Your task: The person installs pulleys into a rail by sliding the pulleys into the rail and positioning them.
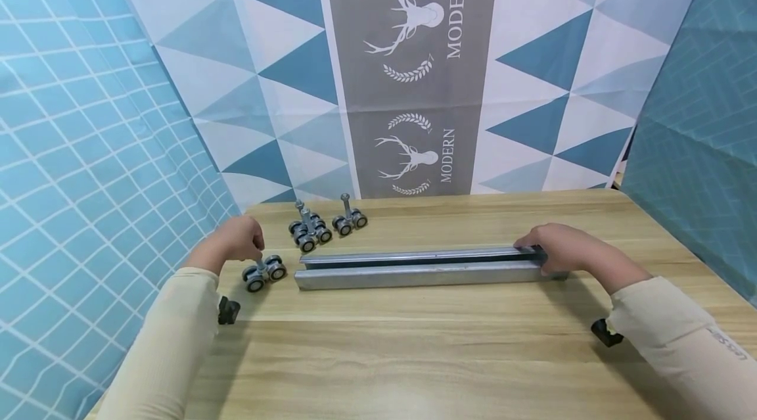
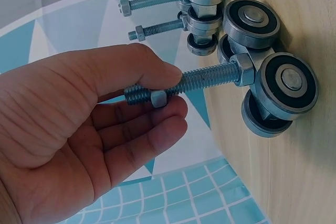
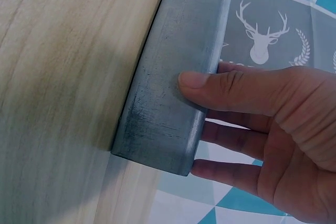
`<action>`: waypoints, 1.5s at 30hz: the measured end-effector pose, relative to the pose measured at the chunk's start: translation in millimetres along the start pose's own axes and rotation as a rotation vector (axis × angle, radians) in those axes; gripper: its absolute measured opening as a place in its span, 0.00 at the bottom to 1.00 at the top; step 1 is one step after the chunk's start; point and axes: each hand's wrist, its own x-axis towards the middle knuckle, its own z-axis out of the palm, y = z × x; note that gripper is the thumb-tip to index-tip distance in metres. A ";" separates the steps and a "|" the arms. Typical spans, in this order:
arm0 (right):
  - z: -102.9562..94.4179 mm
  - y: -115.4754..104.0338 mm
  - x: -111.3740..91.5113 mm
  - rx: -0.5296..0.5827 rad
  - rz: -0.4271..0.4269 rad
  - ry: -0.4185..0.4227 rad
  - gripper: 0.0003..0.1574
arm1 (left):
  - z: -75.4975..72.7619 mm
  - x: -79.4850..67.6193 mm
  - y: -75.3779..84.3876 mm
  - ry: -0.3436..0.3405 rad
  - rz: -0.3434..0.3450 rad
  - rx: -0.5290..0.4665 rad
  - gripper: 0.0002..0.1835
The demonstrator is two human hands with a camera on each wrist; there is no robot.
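Note:
At the left of the table, my left hand (image 1: 239, 240) pinches the upright threaded bolt (image 2: 212, 76) of a roller trolley (image 1: 264, 273) between thumb and fingers. The left wrist view shows the trolley's metal wheels (image 2: 290, 80) close against the wood, with nuts on the bolt. A long grey metal channel rail (image 1: 414, 275) lies across the table, its open slot upward. My right hand (image 1: 562, 248) grips the rail's right end. In the right wrist view the thumb (image 3: 195, 81) lies on the rail's side wall, while the fingers reach to its far side, partly hidden.
More roller trolleys (image 1: 309, 234) stand close together behind the rail's left end, bolts upward, with another trolley (image 1: 350, 221) just to their right. A patterned cloth (image 1: 414, 91) hangs behind the wooden table (image 1: 414, 361). A blue gridded cloth (image 1: 89, 144) borders the left side.

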 end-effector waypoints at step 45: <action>1.7 3.5 0.1 -0.021 -0.018 0.008 0.36 | -5.0 12.6 41.4 -0.061 0.164 0.122 0.11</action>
